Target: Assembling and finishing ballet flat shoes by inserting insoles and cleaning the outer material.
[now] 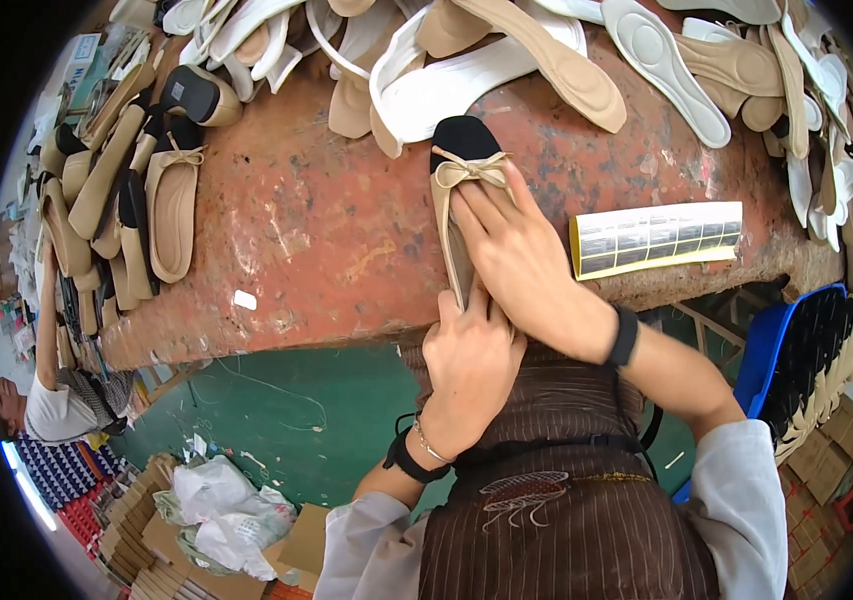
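A beige ballet flat point(454, 235) with a black toe cap and a thin beige bow lies toe-away on the worn red tabletop, in front of me. My left hand point(474, 357) is closed around its heel end at the table's front edge. Several fingers of my right hand point(519, 262) reach into the shoe's opening behind the bow, with one finger along its right side. Both hands touch each other near the heel. The shoe's inside is mostly hidden under my fingers.
White and beige insoles point(659, 70) are heaped along the table's far side. Finished-looking flats point(173, 215) crowd the left end. A yellow-edged label sheet point(659, 240) lies right of my hands. A blue crate point(782, 345) of black and beige pieces stands at the lower right.
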Tool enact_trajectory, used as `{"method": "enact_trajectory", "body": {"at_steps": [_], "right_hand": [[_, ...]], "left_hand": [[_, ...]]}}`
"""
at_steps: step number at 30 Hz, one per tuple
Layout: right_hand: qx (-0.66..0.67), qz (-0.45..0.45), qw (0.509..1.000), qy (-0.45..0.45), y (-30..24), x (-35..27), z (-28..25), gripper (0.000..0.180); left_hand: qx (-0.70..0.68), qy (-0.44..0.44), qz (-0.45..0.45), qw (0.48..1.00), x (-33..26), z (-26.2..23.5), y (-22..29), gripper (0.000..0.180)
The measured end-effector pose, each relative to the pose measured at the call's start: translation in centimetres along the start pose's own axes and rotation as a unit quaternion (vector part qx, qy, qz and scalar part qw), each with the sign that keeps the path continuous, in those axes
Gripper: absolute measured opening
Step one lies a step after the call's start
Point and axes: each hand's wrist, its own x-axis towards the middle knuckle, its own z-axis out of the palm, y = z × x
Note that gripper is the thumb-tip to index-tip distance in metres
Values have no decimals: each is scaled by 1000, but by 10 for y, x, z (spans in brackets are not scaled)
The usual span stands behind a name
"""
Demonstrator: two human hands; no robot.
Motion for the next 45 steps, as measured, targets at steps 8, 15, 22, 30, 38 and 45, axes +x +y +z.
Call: {"method": "enact_trajectory", "body": {"at_steps": [8,15,22,30,38,45], "right_hand": [[47,-44,998,1,-11,-30,-5,55],[-135,23,989,60,-13,-2,10,49],[-133,-33,990,39,9,5,6,42],[111,113,971,180,114,63,-80,24],[241,183,929,214,167,58,-100,44],[750,220,565,263,149,-62,-188,64]], "left_hand": [[-1,8,0,1000,-6,5,-7,27],[8,-55,-7,998,-11,-1,2,30],[20,-36,51,998,-3,-12,-4,29],[-255,99,-62,960,-93,-220,-125,32],[135,294,44,945,128,-236,-101,50],[231,-27,253,939,392,-45,-5,70]]}}
